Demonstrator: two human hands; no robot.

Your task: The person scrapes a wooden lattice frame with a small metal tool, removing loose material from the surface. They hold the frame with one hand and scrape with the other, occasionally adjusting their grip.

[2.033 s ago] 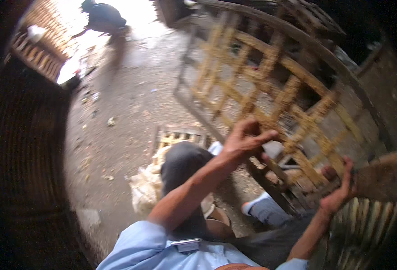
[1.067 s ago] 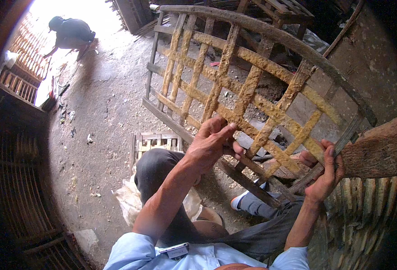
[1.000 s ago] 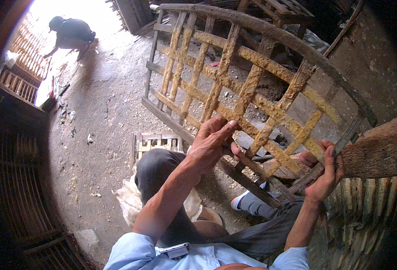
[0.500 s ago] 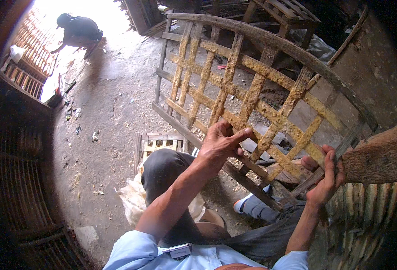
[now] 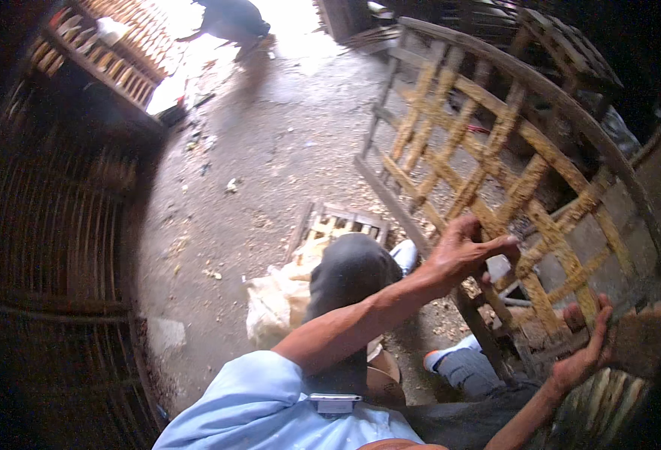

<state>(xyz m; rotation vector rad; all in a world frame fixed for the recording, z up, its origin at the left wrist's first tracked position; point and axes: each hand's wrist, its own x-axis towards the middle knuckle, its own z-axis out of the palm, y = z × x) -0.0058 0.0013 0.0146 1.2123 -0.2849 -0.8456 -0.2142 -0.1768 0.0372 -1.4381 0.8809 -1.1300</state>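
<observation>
A large wooden lattice panel (image 5: 551, 169) leans across the right side, tilted, with a curved grey outer rail. Its crossing slats are crusted with rough yellow-tan material. My left hand (image 5: 459, 253) is closed on the slats near the panel's lower left edge, thumb pointing right and some fingertips hidden behind the lattice. At the lower right corner, my right hand (image 5: 584, 346) grips the panel's edge, with fingers around the slat end and frame rail. The panel's lower edge comes down beside my legs.
A smaller slatted wooden frame (image 5: 349, 219) lies on the floor by my knee, beside a crumpled pale sack (image 5: 270, 307). A person (image 5: 234, 21) bends over in the bright doorway. Slatted wall panels (image 5: 60, 232) stand left; a wooden stand (image 5: 570, 52) is at the back right. Scraps litter the floor.
The whole view has swung left, so the panel, hands and doorway person appear farther right. Both hands keep hold of the panel at about the same spots.
</observation>
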